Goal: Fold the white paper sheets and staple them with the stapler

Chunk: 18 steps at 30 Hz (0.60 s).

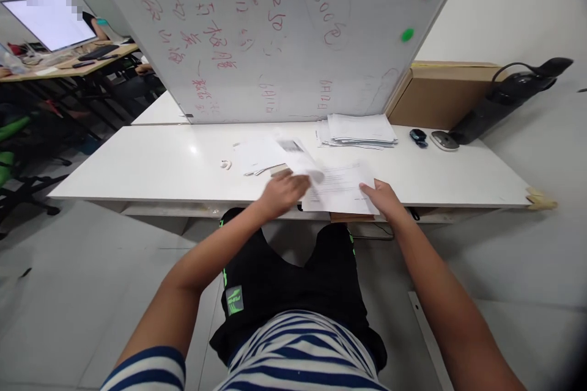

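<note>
At the desk's front edge, my right hand (384, 197) grips the right side of a printed sheet of paper (342, 189), thumb on top. My left hand (283, 194) is closed at the lower edge of a curled sheet (300, 159), which is lifted and blurred by motion. Beyond my left hand lies a small loose pile of papers (259, 154). A thicker stack of papers (360, 129) rests farther back, against the foot of the whiteboard. A small white ring-shaped item (225, 164) sits left of the loose pile.
A whiteboard (275, 43) with red writing stands across the back of the white desk (151, 159). To the right are a cardboard box (447, 95), a black bottle (509, 98), a computer mouse (444, 140) and a small dark object (418, 137). A person sits behind a monitor (50, 24) at far left.
</note>
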Each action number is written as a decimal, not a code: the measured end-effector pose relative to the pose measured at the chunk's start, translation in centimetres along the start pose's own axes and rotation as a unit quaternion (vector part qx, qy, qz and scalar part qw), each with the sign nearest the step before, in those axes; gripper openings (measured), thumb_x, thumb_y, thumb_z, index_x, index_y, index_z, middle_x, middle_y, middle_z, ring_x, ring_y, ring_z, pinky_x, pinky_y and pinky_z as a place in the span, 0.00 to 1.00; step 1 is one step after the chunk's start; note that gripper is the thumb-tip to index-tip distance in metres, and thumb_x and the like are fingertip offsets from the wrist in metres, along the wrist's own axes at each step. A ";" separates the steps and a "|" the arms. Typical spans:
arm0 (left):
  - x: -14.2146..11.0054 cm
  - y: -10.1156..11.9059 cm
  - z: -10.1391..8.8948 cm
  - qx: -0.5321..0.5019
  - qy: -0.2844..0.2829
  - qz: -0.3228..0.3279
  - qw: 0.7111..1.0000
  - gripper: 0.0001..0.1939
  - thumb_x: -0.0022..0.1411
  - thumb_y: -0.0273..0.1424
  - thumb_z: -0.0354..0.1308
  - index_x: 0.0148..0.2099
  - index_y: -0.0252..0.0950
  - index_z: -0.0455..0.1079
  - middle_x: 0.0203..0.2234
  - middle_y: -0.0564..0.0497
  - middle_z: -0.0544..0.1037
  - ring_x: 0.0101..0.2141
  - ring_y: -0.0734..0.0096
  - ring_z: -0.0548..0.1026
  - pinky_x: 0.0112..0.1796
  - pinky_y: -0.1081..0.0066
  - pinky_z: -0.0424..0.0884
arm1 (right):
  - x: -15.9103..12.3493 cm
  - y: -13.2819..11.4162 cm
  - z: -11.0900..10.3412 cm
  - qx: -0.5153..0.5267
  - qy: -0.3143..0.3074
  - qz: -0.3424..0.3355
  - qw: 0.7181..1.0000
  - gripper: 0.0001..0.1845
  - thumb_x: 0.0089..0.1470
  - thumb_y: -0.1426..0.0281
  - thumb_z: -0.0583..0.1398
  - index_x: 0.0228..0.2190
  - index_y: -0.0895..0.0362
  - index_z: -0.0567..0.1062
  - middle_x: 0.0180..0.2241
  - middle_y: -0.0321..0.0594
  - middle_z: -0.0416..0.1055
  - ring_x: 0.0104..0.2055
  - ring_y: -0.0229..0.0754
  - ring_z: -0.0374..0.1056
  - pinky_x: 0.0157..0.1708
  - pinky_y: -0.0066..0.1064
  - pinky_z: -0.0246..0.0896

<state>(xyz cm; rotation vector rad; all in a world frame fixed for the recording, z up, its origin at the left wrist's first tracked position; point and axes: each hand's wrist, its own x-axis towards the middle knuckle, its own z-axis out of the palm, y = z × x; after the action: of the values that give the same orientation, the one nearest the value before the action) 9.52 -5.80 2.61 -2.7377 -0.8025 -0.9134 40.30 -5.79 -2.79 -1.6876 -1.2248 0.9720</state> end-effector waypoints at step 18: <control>-4.4 6.3 5.7 -0.192 0.027 -0.279 0.941 0.12 0.65 0.36 0.51 0.48 0.39 0.67 0.56 0.43 0.67 0.57 0.60 0.64 0.55 0.55 0.62 | -6.0 2.9 -1.6 0.127 -0.024 0.040 0.991 0.23 0.49 0.57 0.64 0.43 0.57 0.75 0.48 0.45 0.73 0.51 0.52 0.69 0.54 0.47 0.61</control>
<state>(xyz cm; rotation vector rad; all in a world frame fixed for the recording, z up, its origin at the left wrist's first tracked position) 12.82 -11.35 -4.37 -2.8181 -1.5899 -1.3656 41.40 -12.43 -4.18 -1.5299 -1.0209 1.1704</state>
